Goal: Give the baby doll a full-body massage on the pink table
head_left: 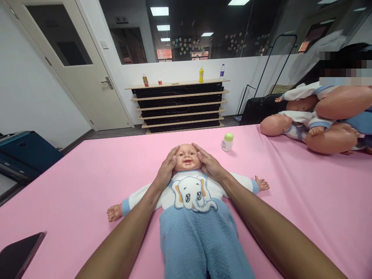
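A baby doll (188,190) lies on its back, face up, with its arms spread. It wears a white top with an elephant patch (193,192) and fuzzy blue trousers (200,236). My left hand (167,167) rests along one side of the doll's head (187,157), fingers stretched out against the cheek and temple. On the other side, my right hand (210,162) lies flat in the same way. Parts of the fingertips curve out of sight around the head. Beyond my right hand stands a small white bottle with a green cap (227,142).
Pink cloth (87,174) covers the table. More dolls (328,128) are piled at the right, by another person (345,64). A dark phone (20,255) lies at the near left. Stacked boards (177,102) carrying bottles stand by the back wall.
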{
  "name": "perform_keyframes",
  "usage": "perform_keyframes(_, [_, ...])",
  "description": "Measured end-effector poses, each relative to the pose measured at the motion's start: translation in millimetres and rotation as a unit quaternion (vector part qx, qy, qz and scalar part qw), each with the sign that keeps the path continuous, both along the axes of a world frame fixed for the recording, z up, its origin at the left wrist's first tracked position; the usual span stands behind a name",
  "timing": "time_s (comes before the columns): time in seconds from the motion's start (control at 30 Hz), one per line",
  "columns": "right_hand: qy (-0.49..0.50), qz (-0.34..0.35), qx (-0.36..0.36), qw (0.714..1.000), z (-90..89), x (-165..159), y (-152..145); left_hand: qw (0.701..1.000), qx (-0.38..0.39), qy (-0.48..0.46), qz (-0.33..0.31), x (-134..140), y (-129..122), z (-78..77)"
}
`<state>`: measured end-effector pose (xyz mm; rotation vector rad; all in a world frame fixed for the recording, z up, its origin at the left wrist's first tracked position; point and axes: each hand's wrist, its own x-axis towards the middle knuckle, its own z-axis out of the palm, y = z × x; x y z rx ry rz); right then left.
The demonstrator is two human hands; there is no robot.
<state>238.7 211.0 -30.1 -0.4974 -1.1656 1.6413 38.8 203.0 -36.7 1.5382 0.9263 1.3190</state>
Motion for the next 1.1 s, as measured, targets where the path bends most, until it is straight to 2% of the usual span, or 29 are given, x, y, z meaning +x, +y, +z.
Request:
perform_keyframes(0.23, [-0.177, -0.072, 0.097, 0.977, 7.8, 5.4, -8.5, 0.997, 0.032, 0.067, -0.012, 2.5, -9.1, 6.0])
perform_keyframes(0.33, [-0.157, -0.062, 0.08, 0.982, 9.5, 5.9, -8.7, 0.998, 0.028, 0.051, -0.017, 1.0, -8.9, 5.8])
perform_keyframes(0.57, [-0.019, 0.024, 0.004, 1.0, 6.1, 2.7, -5.5, 0.999, -0.003, 0.028, -0.026, -3.7, -0.5, -0.3])
perform_keyframes(0.73, [-0.003, -0.004, 0.0, 1.0, -1.7, -0.4, 2.0, 1.0, -0.005, 0.007, -0.013, -1.0, 2.1, -2.5])
perform_keyframes(0.83, [-0.057, -0.045, 0.041, 0.997, -4.0, 0.6, 3.3, 1.0, 0.015, 0.019, -0.01, 1.3, -1.3, -0.3])
perform_keyframes(0.97, [-0.187, -0.082, 0.122, 0.971, 3.2, 4.9, -5.3, 0.996, 0.043, 0.079, 0.008, 3.5, -8.6, 4.9])
perform_keyframes(1.1, [-0.207, -0.085, 0.116, 0.968, 9.9, 6.7, -10.7, 0.996, 0.044, 0.073, 0.003, 3.1, -9.9, 5.7])
